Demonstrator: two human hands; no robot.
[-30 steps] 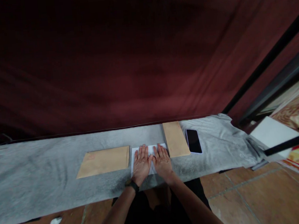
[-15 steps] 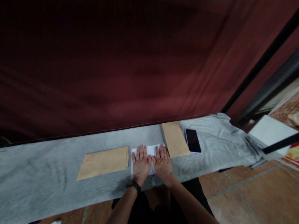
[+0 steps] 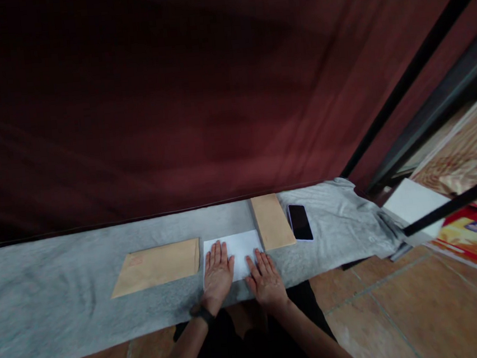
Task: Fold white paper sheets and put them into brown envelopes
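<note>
One paper (image 3: pixel 242 247) lies on the cloth (image 3: pixel 57 309) between the envelope (image 3: pixel 158 265) and the brown packet (image 3: pixel 273 220), outside both as far as shows. The left hand (image 3: pixel 219 272) rests palm-down on its left part and the right hand (image 3: pixel 267 280) at its near right corner, fingers slightly apart, gripping nothing. It looks already laid flat; whether any pressing is left cannot be told.

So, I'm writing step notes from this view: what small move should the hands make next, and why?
I'd probably lift the near right corner of the white paper with the right hand: that hand lies over the corner area, while the left hand rests flat on the paper's left side and could steady it.
</note>
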